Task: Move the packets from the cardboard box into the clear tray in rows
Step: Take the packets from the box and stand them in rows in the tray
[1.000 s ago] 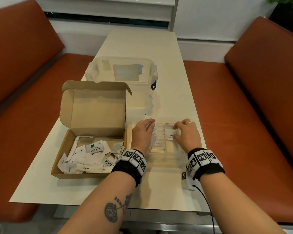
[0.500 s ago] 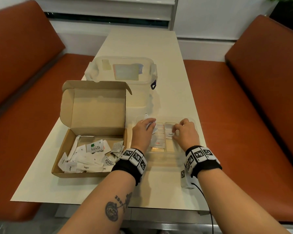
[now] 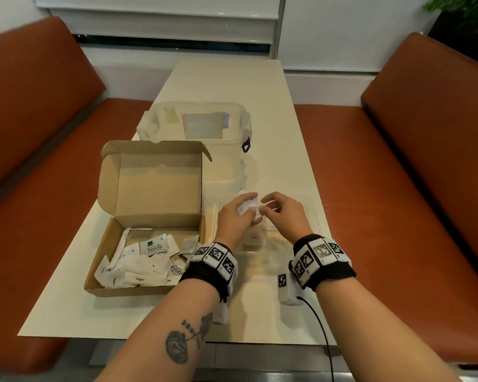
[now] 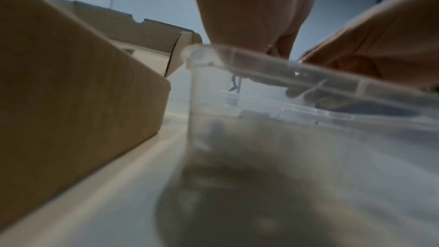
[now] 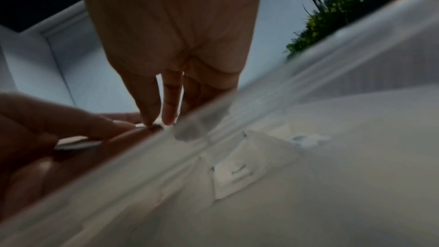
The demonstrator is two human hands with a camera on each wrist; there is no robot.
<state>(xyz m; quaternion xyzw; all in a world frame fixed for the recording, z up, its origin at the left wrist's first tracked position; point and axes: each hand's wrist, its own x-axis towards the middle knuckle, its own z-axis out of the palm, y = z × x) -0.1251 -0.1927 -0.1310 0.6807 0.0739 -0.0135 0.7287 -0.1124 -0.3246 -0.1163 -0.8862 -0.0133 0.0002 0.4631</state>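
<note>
The open cardboard box [image 3: 109, 245] [image 4: 71, 85] sits on the left of the table with several white packets [image 3: 138, 267] loose inside. To its right is the clear tray [image 3: 315, 213] [image 4: 266, 59] [image 5: 240, 117], with packets [image 3: 253, 238] [image 5: 234, 177] lying flat in it. Over the tray, my left hand [image 3: 238, 216] grips a small bunch of white packets [image 3: 247, 206] [image 5: 76, 144]. My right hand [image 3: 271, 208] [image 5: 152, 121] meets it, thumb and fingertips pinching the end of one packet in that bunch.
A clear lidded storage tub [image 3: 199, 125] stands behind the box and tray. The box's raised lid [image 3: 152, 183] stands beside the tray's left side. Orange benches [image 3: 414, 188] flank the narrow table. A white tagged unit with a black cable [image 3: 286, 290] hangs under my right wrist.
My right hand left the packet on the tray's right side and moved left to the bunch in my left hand. The left hand rose slightly.
</note>
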